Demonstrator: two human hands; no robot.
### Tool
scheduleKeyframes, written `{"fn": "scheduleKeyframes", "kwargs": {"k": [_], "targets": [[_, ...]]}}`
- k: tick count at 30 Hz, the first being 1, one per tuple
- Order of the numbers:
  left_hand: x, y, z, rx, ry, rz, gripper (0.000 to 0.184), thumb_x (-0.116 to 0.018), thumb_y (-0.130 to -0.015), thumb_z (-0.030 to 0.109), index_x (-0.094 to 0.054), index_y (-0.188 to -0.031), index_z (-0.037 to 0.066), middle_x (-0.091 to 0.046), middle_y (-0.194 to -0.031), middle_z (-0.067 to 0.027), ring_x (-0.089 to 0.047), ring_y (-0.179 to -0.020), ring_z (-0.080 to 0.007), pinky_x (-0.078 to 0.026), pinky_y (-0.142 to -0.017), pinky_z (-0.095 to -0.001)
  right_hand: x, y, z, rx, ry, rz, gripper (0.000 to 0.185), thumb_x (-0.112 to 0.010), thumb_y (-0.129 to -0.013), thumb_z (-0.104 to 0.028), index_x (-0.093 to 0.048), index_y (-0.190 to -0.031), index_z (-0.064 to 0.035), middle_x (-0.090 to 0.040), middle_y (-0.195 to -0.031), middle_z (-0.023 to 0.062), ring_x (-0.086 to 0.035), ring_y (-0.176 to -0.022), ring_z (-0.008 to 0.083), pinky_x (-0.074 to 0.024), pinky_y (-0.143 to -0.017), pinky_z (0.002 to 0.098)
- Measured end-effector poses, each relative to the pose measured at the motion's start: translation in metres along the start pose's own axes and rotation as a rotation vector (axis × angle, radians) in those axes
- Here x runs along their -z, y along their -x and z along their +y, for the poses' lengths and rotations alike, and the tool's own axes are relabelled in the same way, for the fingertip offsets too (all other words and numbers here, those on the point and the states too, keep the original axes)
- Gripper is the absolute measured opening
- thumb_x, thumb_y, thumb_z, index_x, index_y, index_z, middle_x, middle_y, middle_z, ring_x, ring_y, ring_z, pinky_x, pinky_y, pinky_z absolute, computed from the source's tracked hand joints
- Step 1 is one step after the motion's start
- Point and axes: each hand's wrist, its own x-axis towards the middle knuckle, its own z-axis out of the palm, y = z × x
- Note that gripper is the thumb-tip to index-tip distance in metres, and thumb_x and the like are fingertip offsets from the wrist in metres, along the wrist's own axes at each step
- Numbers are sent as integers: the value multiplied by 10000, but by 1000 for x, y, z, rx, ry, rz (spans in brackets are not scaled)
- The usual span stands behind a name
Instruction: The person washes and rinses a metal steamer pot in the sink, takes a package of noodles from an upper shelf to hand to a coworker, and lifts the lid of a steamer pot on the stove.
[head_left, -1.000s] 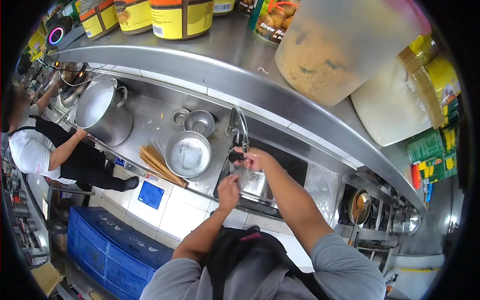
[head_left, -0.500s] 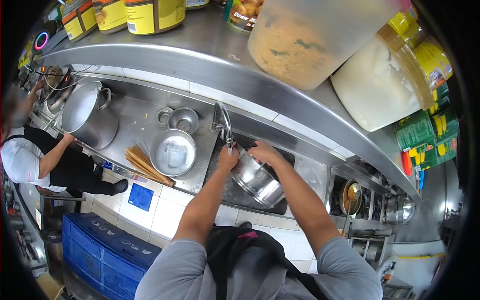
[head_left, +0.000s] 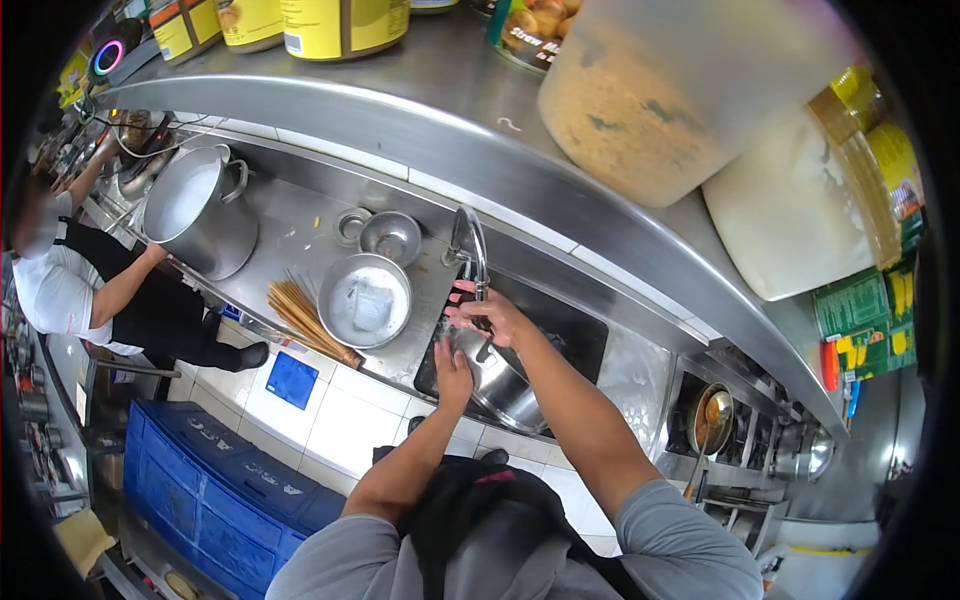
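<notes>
Below the curved metal tap (head_left: pixel 472 228), my right hand (head_left: pixel 492 318) is open, its fingers spread and pointing left. My left hand (head_left: pixel 453 372) lies a little lower, also open with fingers stretched upward, next to the rim of a shiny steel pot (head_left: pixel 512 393). The pot lies tilted in the dark sink basin (head_left: pixel 580 340), its upper part partly hidden by my hands and right forearm. Neither hand grips anything. Whether the left palm touches the pot, I cannot tell.
On the counter left of the sink stand a bowl of whitish liquid (head_left: pixel 375 300), a smaller metal bowl (head_left: pixel 390 238) and a bundle of thin sticks (head_left: pixel 305 318). A co-worker (head_left: pixel 100 290) touches a large stockpot (head_left: pixel 205 215). A shelf (head_left: pixel 420 130) overhangs the sink.
Both my hands have let go of the pot's rim and opened. My right hand moved left under the tap; the pot sits lower in the sink. The view shifted slightly.
</notes>
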Motion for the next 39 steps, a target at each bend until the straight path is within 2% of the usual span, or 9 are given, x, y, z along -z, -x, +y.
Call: {"fn": "scheduleKeyframes", "kwargs": {"k": [6,14,18,20,22,24,27,37,39], "targets": [[-5,-17,8,444,321,4,549,-403,-1040,221,-322,-1510,-50,-389,-1506,-310,-382,-1411,-418,-313,-1155,-393,13,-22,22,-167,-289,258,319,-662,-970,-255,-606,-1069,43,-665,-983,182,-702,-944,291,-643,-806,375],[-12,-19,16,-72,11,97,490,-408,-1020,213,-431,-1469,17,-407,-1457,-347,-420,-1340,-480,-334,-1139,-479,-12,-28,-13,-29,-98,646,164,-597,-937,-180,-648,-907,-27,-671,-847,106,-683,-696,206,-626,-608,330],[1,-30,26,99,-157,60,421,-437,-989,158,-529,-1378,26,-492,-1407,-297,-474,-1288,-484,-397,-1096,-460,-8,-31,-24,-365,-342,152,179,-671,-900,-133,-601,-1041,-48,-686,-912,119,-649,-592,172,-590,-529,272],[26,-14,61,-310,20,125,396,-456,-957,87,-559,-1332,11,-537,-1336,-291,-507,-1255,-457,-420,-1071,-449,19,-49,-16,-377,-260,-42,209,-707,-888,-138,-584,-1023,-36,-667,-996,116,-656,-640,164,-569,-516,251],[38,12,90,-292,213,89,324,-493,-955,71,-605,-1255,20,-566,-1294,-233,-540,-1225,-380,-430,-1056,-418,29,-56,-6,-327,-235,-114,224,-704,-898,-149,-558,-1022,-34,-647,-1046,115,-628,-630,148,-538,-505,242],[35,40,113,524,1055,-248,252,-574,-997,228,-631,-1151,36,-638,-1156,-163,-622,-1074,-307,-498,-957,-394,8,-46,-8,-315,-536,77,233,-701,-899,-144,-548,-1037,-36,-652,-1033,115,-611,-634,158,-523,-506,250],[30,46,172,800,1289,-521,385,-595,-998,441,-628,-1063,63,-676,-1007,-114,-661,-895,-248,-555,-815,-396,7,-49,2,-209,-513,114,212,-674,-916,-127,-561,-1077,-46,-658,-1033,117,-624,-710,191,-544,-569,289],[3,52,146,644,1296,-321,501,-358,-1089,432,-602,-1198,7,-707,-938,-127,-689,-806,-209,-578,-727,-385,12,-50,-11,-302,-328,89,215,-659,-934,-175,-572,-1099,-69,-654,-937,136,-656,-787,286,-578,-665,402],[35,60,107,198,973,-472,466,-408,-1083,413,-622,-1154,4,-701,-938,-115,-667,-719,-167,-566,-665,-332,18,-51,-6,-305,-362,-69,218,-698,-899,-108,-597,-1085,-55,-670,-960,147,-682,-825,268,-597,-691,366]]}}
